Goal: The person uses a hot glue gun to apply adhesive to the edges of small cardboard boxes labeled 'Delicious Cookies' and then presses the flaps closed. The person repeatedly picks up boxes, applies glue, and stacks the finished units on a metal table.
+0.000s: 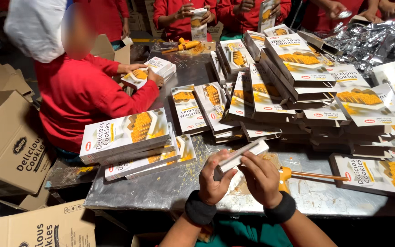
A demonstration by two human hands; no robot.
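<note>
Left side: open cardboard cartons [10,151] crowd the table's L corner; a co-worker in a red top [76,98] leans in w/ a box in hand. A slanted stack of flat cookie boxes [126,137] sits near the front edge [170,201] of the foil-covered table; likely to slide off if bumped.

Centre: left hand [213,180] and right hand [262,179] both clamped on one flat cookie box [242,155], held end-on just above the table, fingers closed round its end. Risk: end flap creases or box slips if grip shifts.

Right of hands: orange-handled glue gun [298,175] lies touching-close to R wrist; snag or smear hazard. Beyond it, a leaning heap of boxes [298,87] may topple fwd. Free room: only the small bare patch around the hands; elsewhere packed.
</note>
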